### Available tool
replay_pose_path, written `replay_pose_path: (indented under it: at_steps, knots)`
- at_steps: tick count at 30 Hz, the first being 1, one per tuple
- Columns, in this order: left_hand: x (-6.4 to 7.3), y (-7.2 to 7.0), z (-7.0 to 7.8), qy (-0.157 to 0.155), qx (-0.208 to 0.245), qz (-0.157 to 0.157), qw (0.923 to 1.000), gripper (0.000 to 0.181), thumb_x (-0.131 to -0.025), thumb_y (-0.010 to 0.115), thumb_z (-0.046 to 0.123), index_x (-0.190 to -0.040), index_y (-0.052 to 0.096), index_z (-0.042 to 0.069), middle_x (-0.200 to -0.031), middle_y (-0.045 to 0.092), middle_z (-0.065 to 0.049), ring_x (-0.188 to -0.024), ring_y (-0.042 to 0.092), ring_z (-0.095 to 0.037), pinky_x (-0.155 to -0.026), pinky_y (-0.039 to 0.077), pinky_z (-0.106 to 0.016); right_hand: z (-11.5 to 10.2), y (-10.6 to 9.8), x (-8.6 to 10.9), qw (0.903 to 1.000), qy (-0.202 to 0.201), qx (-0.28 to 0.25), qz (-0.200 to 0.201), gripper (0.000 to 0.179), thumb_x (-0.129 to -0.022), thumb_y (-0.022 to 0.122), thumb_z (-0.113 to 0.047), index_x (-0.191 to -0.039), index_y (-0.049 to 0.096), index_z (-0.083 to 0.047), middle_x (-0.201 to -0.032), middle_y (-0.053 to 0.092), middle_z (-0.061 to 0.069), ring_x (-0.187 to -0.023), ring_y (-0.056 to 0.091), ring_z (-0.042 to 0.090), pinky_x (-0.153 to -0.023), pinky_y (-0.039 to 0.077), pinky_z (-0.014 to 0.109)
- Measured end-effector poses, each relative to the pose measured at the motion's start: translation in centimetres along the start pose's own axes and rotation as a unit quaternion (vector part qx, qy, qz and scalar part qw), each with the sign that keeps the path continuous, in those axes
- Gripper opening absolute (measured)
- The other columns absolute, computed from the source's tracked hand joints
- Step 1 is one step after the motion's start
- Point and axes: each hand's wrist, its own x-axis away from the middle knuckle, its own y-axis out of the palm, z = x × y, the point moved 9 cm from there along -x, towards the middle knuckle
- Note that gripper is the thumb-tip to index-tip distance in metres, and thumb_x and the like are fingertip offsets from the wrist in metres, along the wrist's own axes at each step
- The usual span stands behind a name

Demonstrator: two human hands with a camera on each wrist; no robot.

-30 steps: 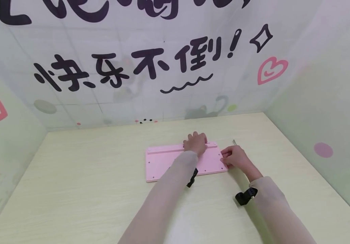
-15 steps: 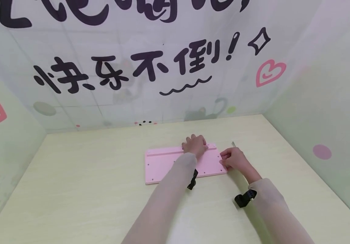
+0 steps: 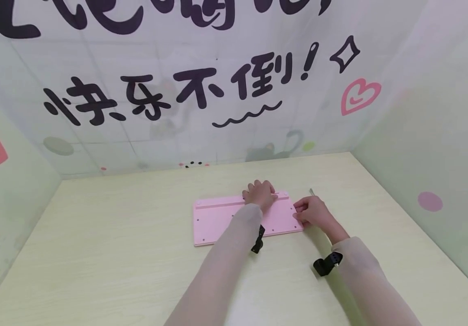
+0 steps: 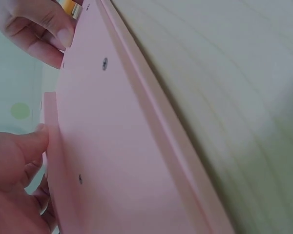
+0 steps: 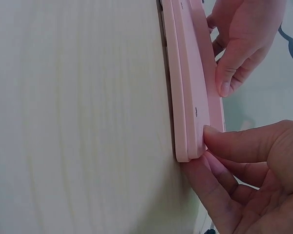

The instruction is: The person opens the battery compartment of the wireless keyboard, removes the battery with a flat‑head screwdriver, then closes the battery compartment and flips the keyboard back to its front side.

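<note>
A pink keyboard (image 3: 213, 222) lies face down on the table, its flat back with small screws facing up. Across its far side runs a raised ridge. My left hand (image 3: 260, 195) grips this ridge, thumb on the near side and fingers over the far edge, as the left wrist view also shows. At the right end, my right hand (image 3: 314, 212) pinches the keyboard's edge. In the right wrist view its thumb (image 5: 234, 144) lies on the back panel and the fingers reach under the corner. The keys face the table and are mostly hidden.
Just behind the right hand a thin metal rod (image 3: 311, 192) sticks out, the rest of it hidden. A yellow-orange piece (image 4: 68, 7) shows beyond the right hand in the left wrist view. The pale wooden table (image 3: 107, 253) is walled by printed curtains (image 3: 156, 149).
Both hands keep their holds on the keyboard, which stays where it is. Only the head view has shifted slightly.
</note>
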Motion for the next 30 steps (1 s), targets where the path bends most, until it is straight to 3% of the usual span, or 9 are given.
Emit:
replay_pose_path:
  at_steps: [12,19,23,30]
  knots:
    - [-0.08,0.24,0.37,0.001,-0.01,-0.015,0.9998,0.022,-0.09,0.056,0.035,-0.107,0.059,0.021,-0.104,0.049,0.0,-0.098,0.041,-0.022,-0.089,0.031,-0.042,0.08,-0.21,0.3,1.0,0.006,-0.003,0.001,0.026,-0.08,0.066,0.003,-0.105,0.058,0.008,-0.082,0.057,0.013,-0.064,0.054,0.017,-0.054,0.052,0.03]
    - [0.34,-0.12,0.36,0.006,-0.001,-0.005,1.0,0.016,-0.09,0.057,0.031,-0.101,0.058,0.018,-0.1,0.049,-0.003,-0.096,0.04,-0.023,-0.087,0.032,-0.041,0.23,-0.18,0.14,0.9999,0.011,0.0,0.003,0.027,-0.08,0.066,0.002,-0.106,0.059,0.007,-0.083,0.056,0.012,-0.064,0.053,0.018,-0.055,0.052,0.029]
    - [0.65,-0.18,0.28,0.003,0.007,-0.01,0.9999,0.018,-0.092,0.055,0.03,-0.105,0.057,0.018,-0.103,0.048,-0.003,-0.099,0.039,-0.022,-0.091,0.03,-0.041,0.13,-0.09,0.07,1.0,0.006,0.002,0.004,0.028,-0.079,0.067,0.003,-0.106,0.059,0.007,-0.082,0.056,0.012,-0.063,0.053,0.017,-0.054,0.052,0.03]
    - [0.2,0.12,0.16,0.015,0.007,0.004,0.9999,0.02,-0.09,0.057,0.033,-0.104,0.055,0.019,-0.101,0.047,-0.003,-0.097,0.038,-0.023,-0.09,0.03,-0.043,0.15,-0.2,0.11,1.0,0.007,-0.002,0.006,0.027,-0.079,0.067,0.002,-0.105,0.059,0.007,-0.082,0.056,0.011,-0.063,0.054,0.017,-0.054,0.052,0.03]
